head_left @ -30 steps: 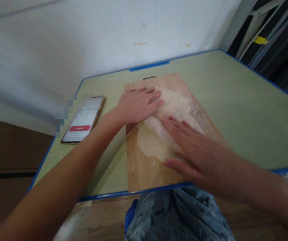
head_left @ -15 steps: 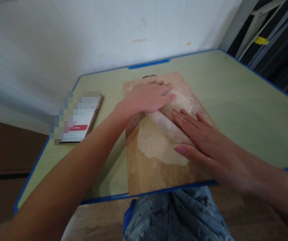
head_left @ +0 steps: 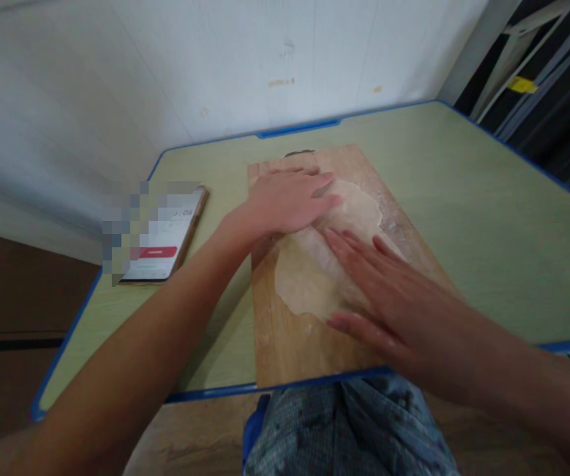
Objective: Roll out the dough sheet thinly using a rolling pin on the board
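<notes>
A: How do the hands hold the rolling pin [head_left: 322,256]?

B: Neither wraps it, as far as I can see. The left hand [head_left: 292,200] lies palm down over its far end, fingers extended, thumb held apart; the right hand [head_left: 389,294] lies flat over the near end, thumb splayed too. Their undersides are hidden, so I can't tell how firmly either presses.

A: What might go wrong there?

B: With no fingers visibly curled round it, the pin could skew if one palm pushes harder, leaving one side thicker.

A: And the dough [head_left: 297,284]?

B: It lies beneath the pin, spread on the wooden board [head_left: 285,350], its edge wavy. Some flour [head_left: 398,221] shows on the board to its right, but I can't see what's underneath. If that's too little, the sheet may stick and tear.

A: Farther out?

B: The board's near end sits at the blue rim of the table [head_left: 488,198]. I see nothing bracing it, so a hard push might make it slide. The phone [head_left: 161,239] lies to the left, near the left forearm [head_left: 166,337]; a wide swing could knock it.
</notes>
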A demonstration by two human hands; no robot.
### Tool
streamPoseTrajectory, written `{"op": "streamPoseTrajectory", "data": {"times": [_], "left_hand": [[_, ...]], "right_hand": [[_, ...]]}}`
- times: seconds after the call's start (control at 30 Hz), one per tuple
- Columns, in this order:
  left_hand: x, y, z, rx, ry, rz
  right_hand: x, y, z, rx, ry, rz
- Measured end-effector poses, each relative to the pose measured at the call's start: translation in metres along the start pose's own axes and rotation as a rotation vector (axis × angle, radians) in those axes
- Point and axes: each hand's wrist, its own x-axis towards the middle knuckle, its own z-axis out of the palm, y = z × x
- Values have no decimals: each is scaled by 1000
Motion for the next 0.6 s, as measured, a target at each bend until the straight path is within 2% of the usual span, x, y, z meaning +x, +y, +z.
{"op": "streamPoseTrajectory", "data": {"times": [0.13,0.3,0.4,0.47,0.6], "left_hand": [[11,6,0,6,2,35],[-28,-10,2,22,28,20],[-45,-18,2,25,8,3],[-42,-17,2,34,-10,-11],[-14,-7,2,26,-6,-4]], "right_hand": [[-2,5,-2,19,7,46],[9,-28,4,38,31,-36],[14,-36,6,30,47,-118],[14,-30,6,39,35,-119],[7,-6,4,16,16,-11]]}}
